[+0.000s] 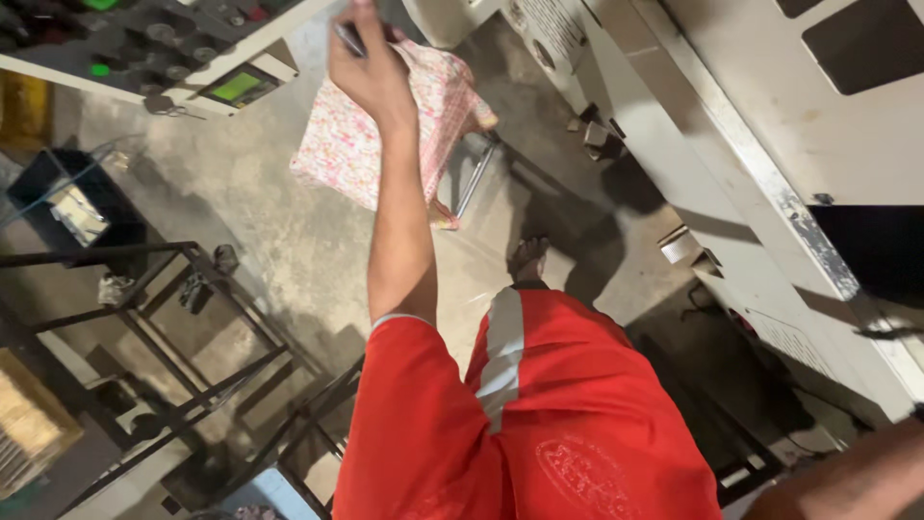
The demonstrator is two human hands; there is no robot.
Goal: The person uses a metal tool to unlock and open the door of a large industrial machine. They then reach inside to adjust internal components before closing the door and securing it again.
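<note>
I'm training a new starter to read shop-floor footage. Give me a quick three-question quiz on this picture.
1. What do the fingers of the left hand hold?
A) a thin dark object
B) a green bottle
C) a hammer
2. True or false: the floral cloth behind the raised hand is pink and white.
3. What colour is the person's shirt, apart from its pale stripe?

Key: 1 A; 2 true; 3 red.
</note>
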